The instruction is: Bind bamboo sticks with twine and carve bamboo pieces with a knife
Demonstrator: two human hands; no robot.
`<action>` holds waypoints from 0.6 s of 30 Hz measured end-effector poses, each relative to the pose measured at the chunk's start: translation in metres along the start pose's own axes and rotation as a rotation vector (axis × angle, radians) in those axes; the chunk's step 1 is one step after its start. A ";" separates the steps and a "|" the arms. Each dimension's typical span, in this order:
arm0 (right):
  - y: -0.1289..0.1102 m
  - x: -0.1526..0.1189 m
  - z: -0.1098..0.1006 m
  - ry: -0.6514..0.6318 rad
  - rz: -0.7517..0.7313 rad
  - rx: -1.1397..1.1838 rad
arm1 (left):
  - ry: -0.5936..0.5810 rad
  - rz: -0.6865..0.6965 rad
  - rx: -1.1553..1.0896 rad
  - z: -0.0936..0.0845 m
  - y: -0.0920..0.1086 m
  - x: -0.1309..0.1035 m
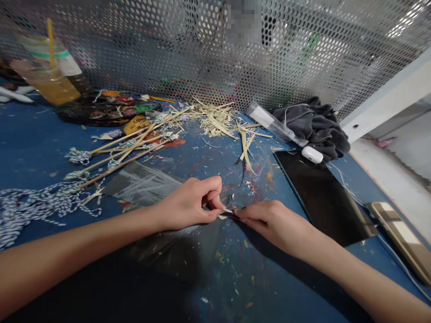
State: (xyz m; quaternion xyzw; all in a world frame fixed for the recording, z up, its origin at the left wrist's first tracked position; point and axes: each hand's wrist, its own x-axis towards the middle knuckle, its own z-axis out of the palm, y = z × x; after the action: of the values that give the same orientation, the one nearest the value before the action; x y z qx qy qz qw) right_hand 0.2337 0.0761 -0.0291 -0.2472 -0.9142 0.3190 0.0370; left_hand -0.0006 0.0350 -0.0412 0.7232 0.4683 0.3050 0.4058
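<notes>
Near the middle of the blue table (232, 278), my left hand (198, 199) pinches a small pale strip (225, 214) between thumb and fingers. My right hand (269, 220) is closed at the strip's right end, its fingertips around a thin dark piece too small to name. The two hands almost touch. Under and beside my left hand lies a scratched, dark clear sheet (144, 181). Beyond the hands, yellowish shavings (218, 121) form a pile, with a few longer curled strips (247, 150) nearer.
Sticks with cord-wrapped ends (134, 143) and braided cord (27, 206) lie left, a cup (57, 87) behind. Right are a dark tablet (323, 193), white earbud case (312, 154), phone (400, 237), cables and dark cloth (313, 125). A perforated metal panel (188, 54) stands behind.
</notes>
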 end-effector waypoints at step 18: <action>-0.002 -0.011 0.011 0.437 -0.294 -0.516 | 0.097 0.050 0.131 0.008 0.006 -0.011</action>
State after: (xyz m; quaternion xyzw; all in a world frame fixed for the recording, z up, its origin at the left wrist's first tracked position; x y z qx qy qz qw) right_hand 0.2402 0.0633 -0.0361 -0.1767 -0.9609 0.0090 0.2131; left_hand 0.0042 0.0210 -0.0404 0.7441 0.4880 0.3184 0.3268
